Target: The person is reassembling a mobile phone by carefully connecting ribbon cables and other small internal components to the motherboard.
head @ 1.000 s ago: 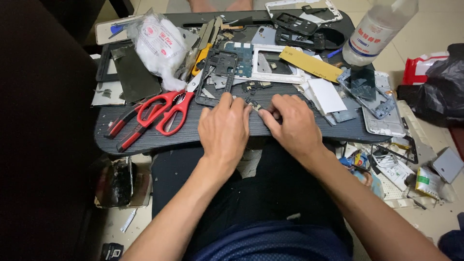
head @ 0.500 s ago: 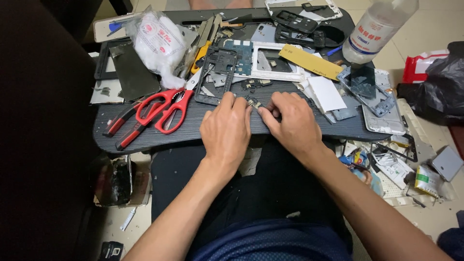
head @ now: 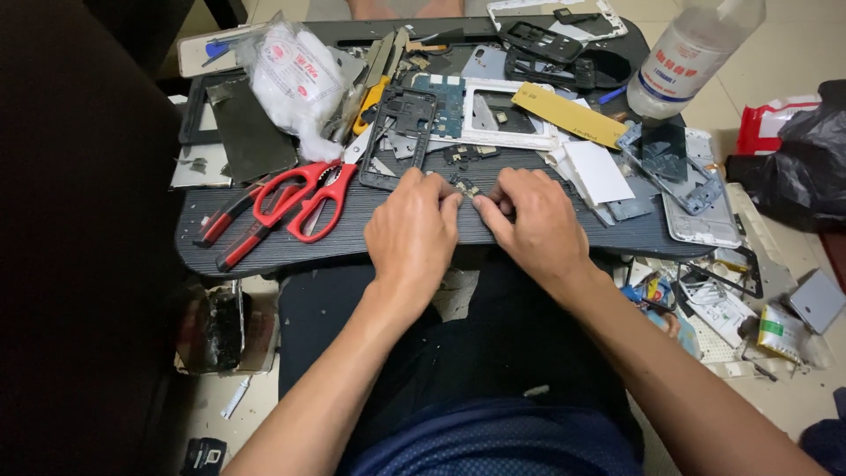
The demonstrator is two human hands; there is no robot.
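Right now we're working both hands close together at the near edge of the dark lap desk [head: 264, 242]. Our left hand [head: 412, 236] is curling knuckles-up, fingers bent narrow, fingertips pinching at a small dark electronic part [head: 465, 187] lying on the desk between the 2 hands. Our right hand [head: 531, 222] is mirroring it, fingers tucked under and thumb pressing toward the same part; how much of the part each hand is actually gripping we can't tell, since it's tiny and mostly covered. The part is sitting just in front of the fingertips, near the desk's front-centre.

Moving outward: just left of the left hand, red-handled scissors [head: 304, 198] are lying w/ blades pointing up-right, and a red-and-black hand tool [head: 231, 229] is resting beside them. Just beyond the fingertips a black phone frame [head: 398, 137] is lying flat, w/ a blue circuit board [head: 447, 104] and a white phone frame [head: 507, 119] beside it. A yellow strip [head: 568, 116] is lying across the white frame's right side, and a white card [head: 597, 171] is sitting to the right of our right hand. Farther back left, a clear bag of white cotton [head: 295, 84] is slumping on the desk; far right, a clear plastic bottle [head: 696, 53] is standing at the desk's corner. A black plastic bag [head: 806, 167] is sitting off the desk at the right edge.
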